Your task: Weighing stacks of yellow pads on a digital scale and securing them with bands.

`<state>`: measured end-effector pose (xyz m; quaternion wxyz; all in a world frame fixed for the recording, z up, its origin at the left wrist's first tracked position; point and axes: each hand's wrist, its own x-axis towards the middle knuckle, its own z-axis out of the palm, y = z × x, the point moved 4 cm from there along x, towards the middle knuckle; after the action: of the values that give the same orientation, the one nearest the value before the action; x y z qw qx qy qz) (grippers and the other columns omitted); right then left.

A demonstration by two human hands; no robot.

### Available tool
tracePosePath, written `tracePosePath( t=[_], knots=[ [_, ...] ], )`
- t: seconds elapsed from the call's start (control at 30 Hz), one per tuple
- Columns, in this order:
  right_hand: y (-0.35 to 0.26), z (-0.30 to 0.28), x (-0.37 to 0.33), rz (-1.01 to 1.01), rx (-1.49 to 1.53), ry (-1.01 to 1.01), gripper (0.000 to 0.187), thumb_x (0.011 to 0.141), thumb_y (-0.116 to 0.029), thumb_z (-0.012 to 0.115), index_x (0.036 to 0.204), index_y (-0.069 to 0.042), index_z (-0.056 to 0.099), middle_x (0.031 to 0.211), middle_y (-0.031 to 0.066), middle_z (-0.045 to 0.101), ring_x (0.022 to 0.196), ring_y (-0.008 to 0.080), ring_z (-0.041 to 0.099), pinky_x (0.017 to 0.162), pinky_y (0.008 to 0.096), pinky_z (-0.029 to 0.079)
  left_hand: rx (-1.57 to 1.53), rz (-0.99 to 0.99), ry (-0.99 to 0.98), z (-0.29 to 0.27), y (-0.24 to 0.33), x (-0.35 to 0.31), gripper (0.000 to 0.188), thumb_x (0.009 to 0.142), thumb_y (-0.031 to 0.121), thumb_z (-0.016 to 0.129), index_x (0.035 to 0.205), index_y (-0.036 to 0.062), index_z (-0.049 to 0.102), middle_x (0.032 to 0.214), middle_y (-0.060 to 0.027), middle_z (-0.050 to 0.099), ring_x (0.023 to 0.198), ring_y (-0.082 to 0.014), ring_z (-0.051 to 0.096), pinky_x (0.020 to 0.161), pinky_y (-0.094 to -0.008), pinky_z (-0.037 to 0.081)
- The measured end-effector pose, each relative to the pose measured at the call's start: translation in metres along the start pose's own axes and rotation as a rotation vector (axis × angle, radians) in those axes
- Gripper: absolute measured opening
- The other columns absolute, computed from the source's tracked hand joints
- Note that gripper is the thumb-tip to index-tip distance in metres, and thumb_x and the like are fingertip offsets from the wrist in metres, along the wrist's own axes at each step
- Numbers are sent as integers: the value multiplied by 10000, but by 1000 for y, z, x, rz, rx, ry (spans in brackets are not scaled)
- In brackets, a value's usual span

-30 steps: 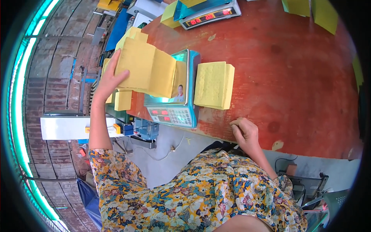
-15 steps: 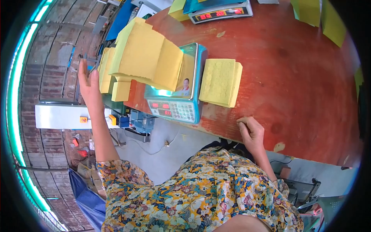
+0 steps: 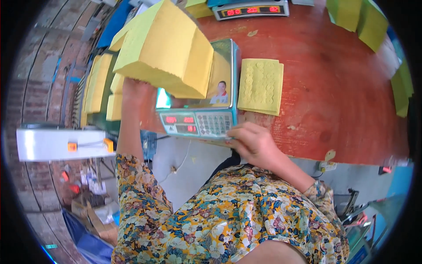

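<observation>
Red-brown wooden table (image 3: 351,101) filled centre. Brick-paved floor (image 3: 39,79) lay left. White bench (image 3: 52,144) stood beside it. Daylight was bright.

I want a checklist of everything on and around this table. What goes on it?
Surface: red-brown table, worn, a few scraps on it.
Job's things: big yellow paper stack over the weighing scale; smaller embossed yellow stack lies beside the scale.
Clutter: more yellow stacks at left, green-yellow ones far right, second scale at the far edge.
Grippers: left hand holds up the big stack; right hand rests at the scale's front edge.
Cables: cord hangs under the table.
Surroundings: brick floor, white bench.
</observation>
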<state>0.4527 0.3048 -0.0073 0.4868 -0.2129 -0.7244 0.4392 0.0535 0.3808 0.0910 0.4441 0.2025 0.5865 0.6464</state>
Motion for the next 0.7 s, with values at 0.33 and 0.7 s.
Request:
tracePosePath(
  t=[0.33, 0.7],
  knots=[
    [30, 156, 101, -36, -320, 156, 108, 771, -115, 658, 762, -22, 605, 721, 134, 574, 721, 321, 593, 675, 433, 497, 111, -339, -655, 68, -22, 42, 632, 960, 516, 500, 1343, 14, 481, 1286, -166, 581, 1153, -264, 571, 962, -439, 473],
    [50, 161, 116, -50, -503, 359, 116, 669, -66, 673, 700, -48, 563, 737, 104, 561, 761, 290, 573, 706, 396, 482, 268, -593, -978, 75, -40, 62, 595, 945, 511, 526, 1324, 52, 513, 1248, -127, 610, 1086, -231, 605, 898, -416, 504]
  ],
)
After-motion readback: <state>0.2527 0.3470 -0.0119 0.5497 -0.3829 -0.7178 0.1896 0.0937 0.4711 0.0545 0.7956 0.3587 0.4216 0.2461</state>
